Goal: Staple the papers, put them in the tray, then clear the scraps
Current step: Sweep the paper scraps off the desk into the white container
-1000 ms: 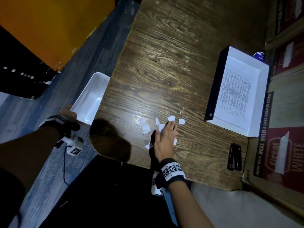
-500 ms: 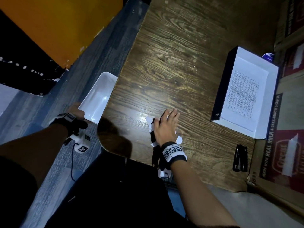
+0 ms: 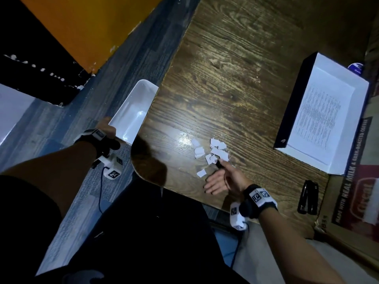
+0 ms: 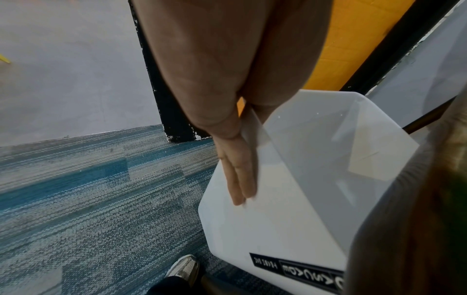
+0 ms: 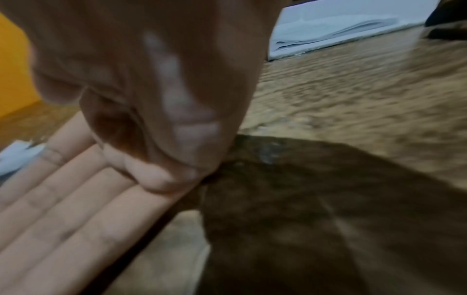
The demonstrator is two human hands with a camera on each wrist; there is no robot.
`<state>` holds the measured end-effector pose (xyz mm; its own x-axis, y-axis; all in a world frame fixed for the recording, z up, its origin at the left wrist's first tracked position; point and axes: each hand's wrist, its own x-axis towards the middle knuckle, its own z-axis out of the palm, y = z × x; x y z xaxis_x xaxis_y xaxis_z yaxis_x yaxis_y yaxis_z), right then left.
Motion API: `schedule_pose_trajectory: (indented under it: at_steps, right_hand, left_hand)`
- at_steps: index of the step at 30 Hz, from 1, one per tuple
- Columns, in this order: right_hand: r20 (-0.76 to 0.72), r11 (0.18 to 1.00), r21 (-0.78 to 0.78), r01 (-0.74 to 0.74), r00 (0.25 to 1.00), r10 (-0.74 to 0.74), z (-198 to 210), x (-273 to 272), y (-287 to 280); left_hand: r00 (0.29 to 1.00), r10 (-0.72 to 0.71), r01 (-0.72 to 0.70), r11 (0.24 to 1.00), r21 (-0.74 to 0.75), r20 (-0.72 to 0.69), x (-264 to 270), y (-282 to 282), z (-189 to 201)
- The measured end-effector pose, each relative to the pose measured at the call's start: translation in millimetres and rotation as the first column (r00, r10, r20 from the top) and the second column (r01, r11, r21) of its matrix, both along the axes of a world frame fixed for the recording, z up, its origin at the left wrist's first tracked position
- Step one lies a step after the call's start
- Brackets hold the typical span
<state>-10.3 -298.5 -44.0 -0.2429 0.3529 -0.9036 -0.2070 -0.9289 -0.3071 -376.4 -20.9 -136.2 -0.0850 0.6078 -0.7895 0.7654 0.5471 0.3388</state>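
Several white paper scraps (image 3: 217, 153) lie bunched on the wooden table (image 3: 235, 58) near its front edge. My right hand (image 3: 217, 184) stands on its edge just near and right of them, fingers (image 5: 63, 199) straight and together, holding nothing; one scrap (image 5: 15, 157) shows past the fingertips. My left hand (image 3: 105, 127) pinches the rim of a white bin (image 3: 133, 111) held against the table's left edge, fingers (image 4: 237, 175) flat on the bin's (image 4: 290, 199) outer wall. The printed papers (image 3: 320, 119) lie in the dark-sided tray (image 3: 291, 99) at the right.
A black stapler (image 3: 307, 199) lies near the table's front right corner. Cardboard boxes (image 3: 359, 191) stand along the right side. An orange panel (image 3: 92, 27) and blue carpet (image 3: 61, 140) are on the left, my shoe (image 4: 182, 267) below the bin.
My right hand, palm-down over the scraps before, has drawn back to their near right side and turned onto its edge. The scraps now show uncovered. The left hand still holds the bin.
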Motion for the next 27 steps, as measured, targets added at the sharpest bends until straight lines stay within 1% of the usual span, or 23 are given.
schedule_pose_trajectory:
  at_steps: [2, 4, 5, 7, 8, 9, 10, 11, 12, 13, 14, 15, 16, 18, 20, 21, 22, 24, 25, 26, 27]
  right_hand:
    - [0.064, 0.997, 0.070, 0.043, 0.997, -0.047, -0.2, 2.1, 24.2]
    - [0.110, 0.984, 0.155, 0.083, 0.989, -0.101, -1.5, 2.2, 49.5]
    - [0.121, 0.975, 0.193, 0.108, 0.984, -0.133, -1.8, 2.6, 59.6]
    - [0.115, 0.941, 0.268, 0.204, 0.963, -0.242, -0.6, 5.4, 71.5]
    - [0.090, 0.920, 0.298, 0.254, 0.952, -0.292, 0.5, 7.5, 72.9]
    - [0.038, 0.906, 0.309, 0.289, 0.948, -0.316, 3.5, 7.9, 71.0]
    - [-0.022, 0.911, 0.297, 0.286, 0.956, -0.293, 6.5, 5.4, 66.4]
    - [-0.065, 0.937, 0.266, 0.227, 0.974, -0.217, 6.8, -0.6, 59.7]
    - [-0.085, 0.965, 0.226, 0.130, 0.990, -0.113, 7.3, -11.1, 53.0]
    - [-0.076, 0.982, 0.189, 0.026, 0.997, -0.012, 5.2, -21.7, 47.1]
    - [-0.048, 0.986, 0.161, -0.043, 0.998, 0.052, 2.8, -30.9, 44.8]
    - [-0.008, 0.988, 0.142, -0.065, 0.998, 0.067, -0.2, -37.1, 46.3]
    - [0.031, 0.989, 0.138, -0.044, 0.999, 0.040, -2.4, -40.2, 52.1]
    - [0.102, 0.984, 0.167, 0.065, 0.991, -0.082, -3.1, -39.2, 72.3]
    - [0.162, 0.959, 0.236, 0.158, 0.967, -0.199, -1.9, -35.4, 93.4]
    - [0.178, 0.943, 0.281, 0.180, 0.955, -0.236, -2.9, -34.4, 101.0]
    - [0.169, 0.925, 0.325, 0.197, 0.950, -0.262, -2.8, -33.8, 105.2]
    - [0.090, 0.890, 0.387, 0.240, 0.951, -0.296, -0.6, -29.8, 98.8]
    - [0.025, 0.882, 0.390, 0.265, 0.954, -0.298, 2.5, -23.3, 88.8]
    - [-0.030, 0.889, 0.364, 0.277, 0.958, -0.287, 6.7, -13.0, 75.3]
    - [-0.064, 0.908, 0.318, 0.272, 0.962, -0.266, 9.9, 0.6, 59.0]
  left_hand:
    - [1.000, -0.011, 0.011, 1.000, -0.008, 0.029, 1.6, 0.3, 2.3]
    - [0.999, -0.030, 0.030, 1.000, 0.000, 0.018, -0.9, 1.7, -1.9]
    - [0.999, -0.044, 0.044, 0.999, 0.007, -0.001, 2.4, 0.4, 5.1]
    - [1.000, -0.015, 0.015, 1.000, 0.023, 0.005, 8.1, -4.0, 16.8]
    - [1.000, -0.008, 0.008, 1.000, 0.023, 0.017, 10.8, -6.0, 22.6]
    - [0.998, 0.005, -0.006, 1.000, 0.018, 0.058, 13.3, -8.6, 28.8]
    - [0.993, 0.032, -0.034, 0.999, 0.015, 0.116, 15.3, -10.6, 32.6]
    - [0.985, 0.049, -0.056, 0.998, 0.040, 0.165, 16.4, -11.7, 35.5]
    - [0.981, 0.058, -0.069, 0.996, 0.058, 0.187, 18.2, -14.4, 40.1]
    - [0.981, 0.077, -0.090, 0.994, 0.063, 0.180, 18.9, -16.0, 42.6]
    - [0.974, 0.114, -0.127, 0.990, 0.057, 0.197, 20.7, -19.7, 49.6]
    - [0.970, 0.148, -0.157, 0.987, 0.033, 0.191, 22.2, -20.7, 53.7]
    - [0.966, 0.165, -0.172, 0.985, 0.015, 0.198, 24.3, -21.8, 58.8]
    - [0.954, 0.203, -0.208, 0.978, 0.001, 0.220, 24.6, -21.0, 62.6]
    - [0.946, 0.221, -0.225, 0.974, -0.014, 0.239, 24.6, -18.6, 59.2]
    - [0.954, 0.206, -0.212, 0.977, 0.003, 0.217, 23.9, -16.9, 56.1]
    - [0.958, 0.196, -0.204, 0.979, 0.017, 0.208, 23.9, -16.6, 53.8]
    - [0.959, 0.196, -0.203, 0.979, 0.016, 0.205, 22.6, -15.1, 46.5]
    - [0.961, 0.188, -0.192, 0.981, 0.002, 0.201, 23.7, -14.4, 49.5]
    - [0.967, 0.182, -0.185, 0.983, -0.002, 0.179, 20.1, -12.0, 41.8]
    - [0.970, 0.166, -0.167, 0.986, -0.014, 0.178, 20.9, -12.3, 45.5]
